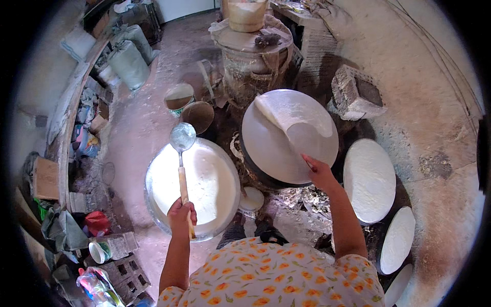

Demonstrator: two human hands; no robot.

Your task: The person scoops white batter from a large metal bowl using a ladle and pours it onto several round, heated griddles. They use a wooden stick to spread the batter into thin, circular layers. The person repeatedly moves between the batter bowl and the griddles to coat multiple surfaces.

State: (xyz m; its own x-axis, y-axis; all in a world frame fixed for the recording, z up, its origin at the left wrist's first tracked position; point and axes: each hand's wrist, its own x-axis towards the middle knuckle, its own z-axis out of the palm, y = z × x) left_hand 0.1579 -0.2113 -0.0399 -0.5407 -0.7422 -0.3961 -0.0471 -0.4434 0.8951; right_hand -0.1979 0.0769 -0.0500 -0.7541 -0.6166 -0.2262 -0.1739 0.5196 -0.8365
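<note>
My left hand (181, 215) grips the wooden handle of a metal ladle (183, 137). The ladle's bowl is over the far rim of a wide metal basin (150, 205), which holds white batter (203, 172). On the right, my right hand (319, 172) is above the near edge of a large round griddle (264, 157). Its fingers are closed on the near end of a long, thin pale spreader (270, 111), blurred, which slants across the griddle. A lighter wet layer of batter (312, 111) covers the griddle's far right part.
Round white-topped discs (369, 180) lean in a row at right, beside a concrete block (356, 92). A drum (249, 65) bearing a bucket (247, 17) stands beyond the griddle. Two buckets (179, 96) are behind the basin. Sacks (128, 65) and hollow blocks (126, 272) line the left.
</note>
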